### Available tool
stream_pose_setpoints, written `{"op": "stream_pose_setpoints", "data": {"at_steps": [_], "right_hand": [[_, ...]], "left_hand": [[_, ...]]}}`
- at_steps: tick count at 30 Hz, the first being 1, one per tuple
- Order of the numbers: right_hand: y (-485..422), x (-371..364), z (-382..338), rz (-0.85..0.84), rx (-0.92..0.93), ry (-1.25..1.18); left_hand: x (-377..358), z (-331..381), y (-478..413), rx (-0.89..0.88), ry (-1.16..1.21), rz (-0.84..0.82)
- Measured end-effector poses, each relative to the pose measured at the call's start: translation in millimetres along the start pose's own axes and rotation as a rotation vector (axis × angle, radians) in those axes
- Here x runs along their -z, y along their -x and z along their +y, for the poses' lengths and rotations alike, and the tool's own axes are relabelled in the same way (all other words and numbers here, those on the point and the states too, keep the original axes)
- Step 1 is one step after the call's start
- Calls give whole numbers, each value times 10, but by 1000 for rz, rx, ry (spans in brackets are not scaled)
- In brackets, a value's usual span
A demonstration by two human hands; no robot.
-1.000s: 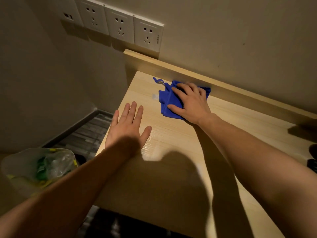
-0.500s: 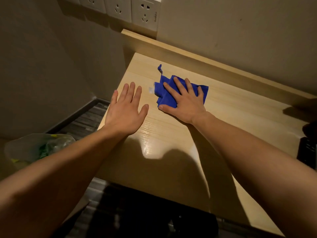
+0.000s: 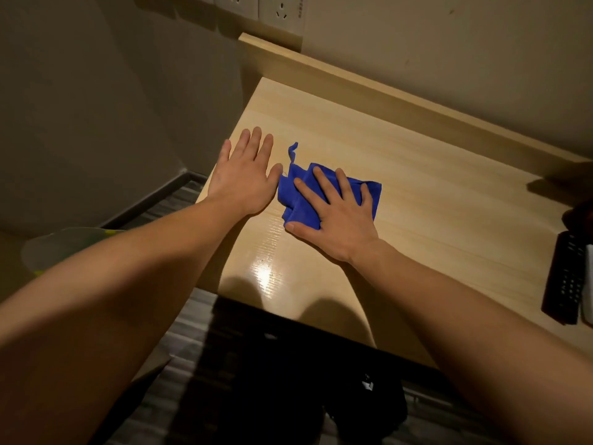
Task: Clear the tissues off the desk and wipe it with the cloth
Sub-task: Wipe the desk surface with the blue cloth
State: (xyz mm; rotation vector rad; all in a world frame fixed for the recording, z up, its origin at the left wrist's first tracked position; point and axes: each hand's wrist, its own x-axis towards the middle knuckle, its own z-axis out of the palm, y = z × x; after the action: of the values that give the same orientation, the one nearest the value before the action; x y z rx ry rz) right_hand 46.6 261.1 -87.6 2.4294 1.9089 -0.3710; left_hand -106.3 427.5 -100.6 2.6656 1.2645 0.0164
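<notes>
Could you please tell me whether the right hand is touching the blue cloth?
Touching. The head view shows the right hand lying flat on the blue cloth, its straight fingers spread over it and pressing it onto the desk.

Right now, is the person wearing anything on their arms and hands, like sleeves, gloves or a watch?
No. The left forearm and right forearm are bare, with no sleeve in view. The left hand and right hand have no gloves, and no ring, watch or bracelet shows.

Two hands (image 3: 243,184) (image 3: 337,221), one blue cloth (image 3: 296,195), one desk (image 3: 423,191), two wall sockets (image 3: 236,0) (image 3: 281,11), one remote (image 3: 566,277).
</notes>
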Motion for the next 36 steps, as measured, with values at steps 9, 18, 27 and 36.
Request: {"op": "stream_pose_setpoints", "data": {"at_steps": [9,18,27,36], "right_hand": [[431,-192,-237,43,41,-2],[825,-341,-432,79,68,-37],[1154,-321,-505,62,141,-95],[1448,-217,-404,121,188,-569]], "left_hand": [[41,7,32,-5,-5,-14],[79,12,27,-6,-13,-49],[96,17,37,-10,-24,-54],[170,213,210,-6,136,83]]}}
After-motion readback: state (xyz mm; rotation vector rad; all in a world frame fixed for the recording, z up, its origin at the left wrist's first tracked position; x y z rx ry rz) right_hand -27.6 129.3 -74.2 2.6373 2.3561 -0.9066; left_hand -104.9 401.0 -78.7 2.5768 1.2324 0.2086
